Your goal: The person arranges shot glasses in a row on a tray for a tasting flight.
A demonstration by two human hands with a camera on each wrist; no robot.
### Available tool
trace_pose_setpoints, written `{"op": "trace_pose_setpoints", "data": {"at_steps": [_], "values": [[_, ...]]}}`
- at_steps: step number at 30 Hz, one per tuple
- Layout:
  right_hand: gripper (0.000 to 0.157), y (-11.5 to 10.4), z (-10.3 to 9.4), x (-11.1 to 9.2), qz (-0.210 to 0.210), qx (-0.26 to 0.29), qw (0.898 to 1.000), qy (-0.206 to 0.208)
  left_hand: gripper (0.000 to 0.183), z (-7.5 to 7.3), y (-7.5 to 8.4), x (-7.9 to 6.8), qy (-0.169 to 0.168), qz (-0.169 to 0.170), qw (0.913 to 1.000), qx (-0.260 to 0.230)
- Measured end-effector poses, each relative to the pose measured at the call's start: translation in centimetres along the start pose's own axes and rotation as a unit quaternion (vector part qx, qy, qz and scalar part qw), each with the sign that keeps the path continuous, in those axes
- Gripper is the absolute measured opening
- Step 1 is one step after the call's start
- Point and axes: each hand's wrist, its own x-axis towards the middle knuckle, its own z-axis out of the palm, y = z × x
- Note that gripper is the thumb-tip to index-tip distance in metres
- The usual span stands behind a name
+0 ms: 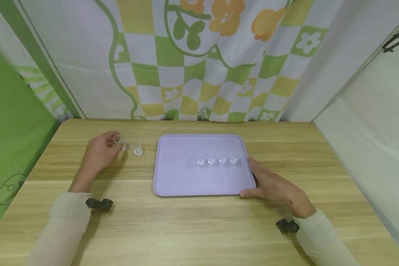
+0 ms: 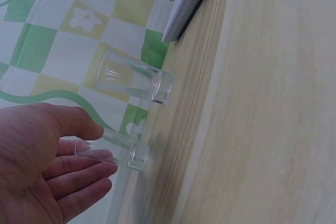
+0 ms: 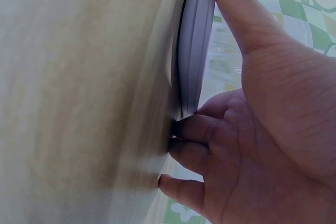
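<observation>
My left hand [image 1: 101,149] is at the far left of the table, its thumb and fingers around a small clear shot glass [image 2: 137,156] that stands upright. Just to the right, a second shot glass [image 1: 137,148] stands apart from the hand. A lilac tray [image 1: 176,177] lies flat in the middle, with several more clear glasses [image 1: 222,158] lined up in a row on its right half. At the tray's near right corner, my right hand [image 1: 272,184] grips the rim, thumb along the front edge and fingers against the right side.
The wooden table [image 1: 193,229] ends at a checked green, yellow and white curtain [image 1: 203,81] behind the tray. A green panel [image 1: 16,122] borders it on the left and a white wall [image 1: 372,103] on the right.
</observation>
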Motion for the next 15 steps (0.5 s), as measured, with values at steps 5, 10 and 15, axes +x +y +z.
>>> {"op": "trace_pose_setpoints", "data": {"at_steps": [5, 10, 15], "values": [[0.125, 0.0, 0.0, 0.0, -0.001, 0.001, 1.000, 0.001, 0.044, -0.3, 0.2, -0.3, 0.004, -0.006, 0.9999, -0.008], [0.125, 0.1, 0.1, 0.0, -0.002, -0.003, 1.000, 0.001, 0.046, -0.8, 0.7, -0.4, 0.011, -0.005, 0.9999, -0.011], [0.125, 0.1, 0.1, 0.1, -0.006, -0.004, 1.000, 0.004, 0.045, -1.4, 1.6, -0.6, 0.024, 0.004, 0.9995, -0.019]]}}
